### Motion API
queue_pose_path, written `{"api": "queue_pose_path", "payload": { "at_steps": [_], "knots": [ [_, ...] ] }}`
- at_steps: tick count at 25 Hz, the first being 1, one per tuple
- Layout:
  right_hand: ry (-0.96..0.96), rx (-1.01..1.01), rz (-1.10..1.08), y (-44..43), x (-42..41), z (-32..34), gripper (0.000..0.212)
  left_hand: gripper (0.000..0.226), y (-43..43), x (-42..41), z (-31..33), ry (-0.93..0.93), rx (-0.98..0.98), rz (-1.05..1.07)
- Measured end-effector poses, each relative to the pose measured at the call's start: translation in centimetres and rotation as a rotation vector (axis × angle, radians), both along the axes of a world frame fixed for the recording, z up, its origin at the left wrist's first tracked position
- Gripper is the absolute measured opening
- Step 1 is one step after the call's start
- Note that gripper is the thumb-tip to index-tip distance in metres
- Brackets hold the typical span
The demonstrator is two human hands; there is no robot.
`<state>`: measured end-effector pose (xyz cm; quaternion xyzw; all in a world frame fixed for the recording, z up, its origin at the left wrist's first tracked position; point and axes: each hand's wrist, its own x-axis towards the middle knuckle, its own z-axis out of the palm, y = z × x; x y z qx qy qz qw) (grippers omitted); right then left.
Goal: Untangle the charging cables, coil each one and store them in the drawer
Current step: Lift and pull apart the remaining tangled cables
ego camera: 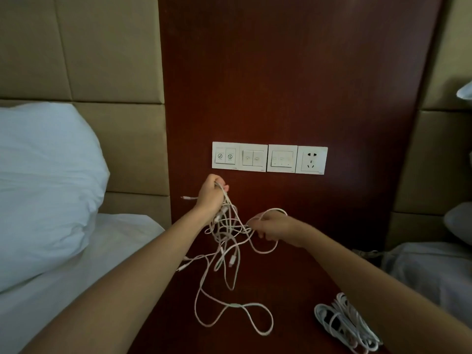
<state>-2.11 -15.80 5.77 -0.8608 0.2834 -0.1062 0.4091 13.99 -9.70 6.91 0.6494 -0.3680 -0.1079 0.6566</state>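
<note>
the left hand [211, 196], mid-frame, grips the tangled cables [226, 235] high so their loops hang free over the bench [281, 290]. the right hand [274, 227] pinches one loop in its fingers, likely to tease it out; one coiled cable [342, 325] lies lower right.

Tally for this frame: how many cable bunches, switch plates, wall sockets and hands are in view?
Cable bunches: 2, the tangle held in both hands and the bundle on the nightstand
Switch plates: 3
Wall socket: 1
Hands: 2, left hand and right hand
Total: 8
</note>
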Motion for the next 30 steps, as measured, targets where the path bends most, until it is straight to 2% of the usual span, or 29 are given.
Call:
{"api": "queue_pose_path", "payload": {
  "at_steps": [3,5,7,9,11,14,16,18,21,23,25,26,27,29,30],
  "knots": [
    [-0.112,0.343,0.130,1.5,1.0,-1.5,0.040,0.026,-0.5,-0.3,-0.7,0.049,-0.017,-0.030],
    [-0.130,0.461,0.232,2.4,0.7,-1.1,0.044,0.021,-0.3,-0.1,-0.9,-0.120,0.068,-0.005],
    [-0.088,0.441,0.288,2.7,0.1,-0.3,0.040,0.021,0.2,0.2,-1.1,-0.341,0.205,0.024],
    [0.036,0.253,0.265,1.9,-0.5,0.3,0.036,0.024,0.6,1.1,-1.7,-0.458,0.316,0.059],
    [0.217,0.070,0.256,1.2,-1.5,1.0,0.035,0.019,1.1,2.4,-2.4,-0.474,0.429,0.105],
    [0.305,0.223,0.393,1.1,-2.8,1.7,0.038,0.019,1.3,3.9,-3.5,-0.434,0.483,0.084],
    [0.267,0.200,0.430,1.3,-3.2,1.8,0.035,0.022,1.4,3.4,-3.9,-0.406,0.502,0.066],
    [0.112,0.109,0.314,1.2,-2.8,1.2,0.033,0.026,1.7,2.7,-3.9,-0.370,0.545,0.039],
    [-0.343,0.142,-0.112,0.0,-1.6,0.2,0.034,0.047,2.4,1.4,-3.7,-0.238,0.637,-0.052],
    [-0.549,0.211,-0.321,-1.0,-0.9,-0.2,0.034,0.061,3.1,-0.3,-4.9,-0.205,0.560,-0.083],
    [-0.653,0.273,-0.439,-1.5,-0.2,-0.8,0.034,0.077,4.5,-2.9,-6.9,-0.201,0.474,-0.238],
    [-0.679,0.294,-0.484,-1.7,0.1,-1.3,0.035,0.087,5.2,-4.0,-8.2,-0.271,0.523,-0.349],
    [-0.691,0.314,-0.520,-1.9,0.3,-1.7,0.035,0.097,6.1,-4.7,-9.4,-0.418,0.639,-0.438],
    [-0.700,0.361,-0.561,-2.1,0.6,-2.5,0.035,0.110,7.1,-5.1,-11.8,-0.757,0.841,-0.472],
    [-0.701,0.378,-0.570,-2.2,0.7,-2.8,0.035,0.111,7.2,-5.0,-12.7,-0.839,0.874,-0.449]
  ]
}}
